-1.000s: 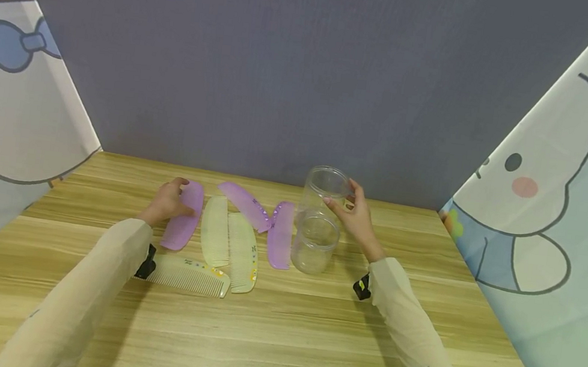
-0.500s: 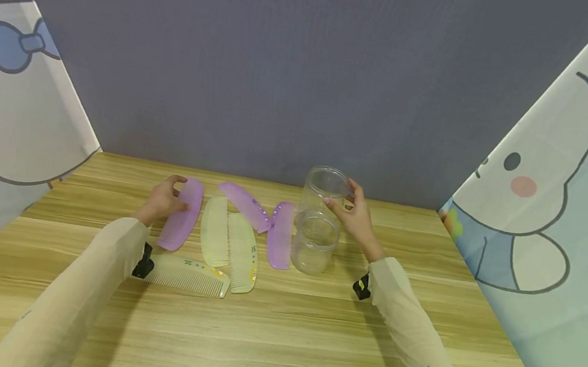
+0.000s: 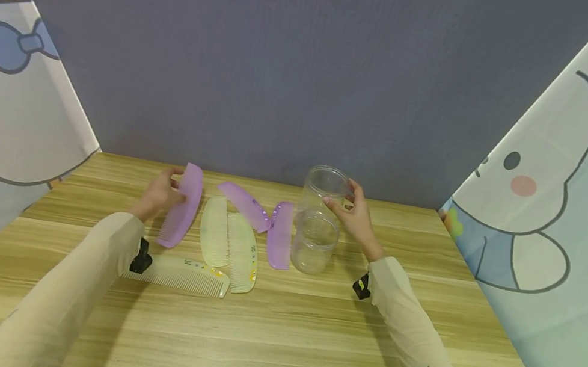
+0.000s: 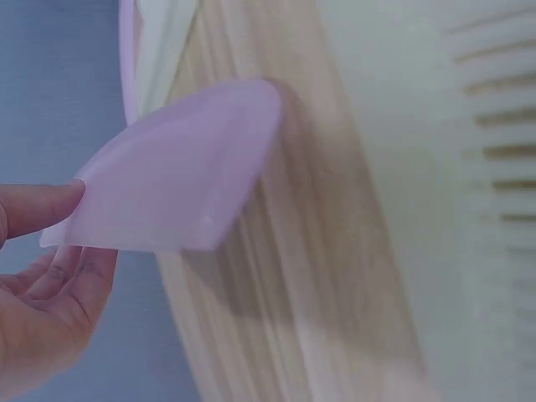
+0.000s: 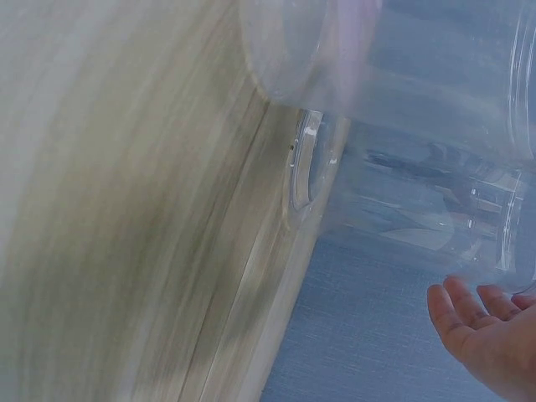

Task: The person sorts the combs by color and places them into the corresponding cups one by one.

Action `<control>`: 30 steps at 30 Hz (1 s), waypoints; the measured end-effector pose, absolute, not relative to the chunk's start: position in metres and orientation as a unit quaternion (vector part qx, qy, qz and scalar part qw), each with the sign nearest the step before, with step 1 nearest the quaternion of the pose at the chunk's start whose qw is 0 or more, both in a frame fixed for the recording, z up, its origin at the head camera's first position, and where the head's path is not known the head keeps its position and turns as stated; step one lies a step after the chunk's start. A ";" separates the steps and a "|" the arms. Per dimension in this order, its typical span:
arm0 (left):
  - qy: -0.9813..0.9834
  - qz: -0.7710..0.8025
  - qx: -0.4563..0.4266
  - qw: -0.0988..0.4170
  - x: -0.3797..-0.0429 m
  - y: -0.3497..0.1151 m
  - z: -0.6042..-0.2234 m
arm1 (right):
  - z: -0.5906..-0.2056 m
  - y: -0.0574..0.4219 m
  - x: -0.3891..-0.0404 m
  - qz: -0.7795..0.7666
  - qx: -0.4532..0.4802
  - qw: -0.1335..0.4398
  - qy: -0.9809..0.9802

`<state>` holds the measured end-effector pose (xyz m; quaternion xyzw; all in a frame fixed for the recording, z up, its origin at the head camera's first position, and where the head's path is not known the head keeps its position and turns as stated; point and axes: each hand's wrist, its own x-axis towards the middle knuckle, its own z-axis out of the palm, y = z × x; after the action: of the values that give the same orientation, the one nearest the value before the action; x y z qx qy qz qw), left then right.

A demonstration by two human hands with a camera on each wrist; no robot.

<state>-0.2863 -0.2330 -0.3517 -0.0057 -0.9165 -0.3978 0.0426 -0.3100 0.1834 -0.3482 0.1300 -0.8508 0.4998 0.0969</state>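
Between thumb and fingers, my left hand [image 3: 159, 193] pinches a purple comb [image 3: 187, 201], which is tilted with its far end raised off the table. The left wrist view shows the thumb on one face of that comb [image 4: 180, 167] and the fingers under it. My right hand [image 3: 356, 218] holds the far clear plastic jar [image 3: 310, 191] near its rim, thumb in front and fingers at the side. Its fingertips touch the jar [image 5: 410, 209] in the right wrist view, where the thumb is hidden. A second clear jar [image 3: 312, 259] stands just in front.
Two more purple combs [image 3: 245, 202] lie left of the jars. Pale green combs [image 3: 214, 232] lie in the middle, and another green comb [image 3: 188, 275] lies crosswise near the left wrist. A grey panel [image 3: 285, 73] rises behind the wooden table [image 3: 276, 339].
My left hand has moved slightly left and away from me, and the purple comb has lifted and tilted with it. The right hand and the jars have stayed in place.
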 end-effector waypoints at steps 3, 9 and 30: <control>-0.914 -0.403 -0.007 0.040 -0.288 -0.233 -0.348 | -0.348 0.183 -0.310 0.500 0.129 0.097 -0.851; -0.911 -0.411 -0.004 0.023 -0.290 -0.231 -0.339 | -0.348 0.183 -0.311 0.500 0.130 0.099 -0.851; -0.883 -0.462 -0.042 0.068 -0.294 -0.201 -0.310 | -0.349 0.184 -0.310 0.506 0.137 0.098 -0.846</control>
<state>-0.2938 -0.2009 -0.3103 -0.0419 -0.8833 -0.4619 0.0681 -0.3104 0.1841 -0.3485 0.1370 -0.8462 0.5056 0.0979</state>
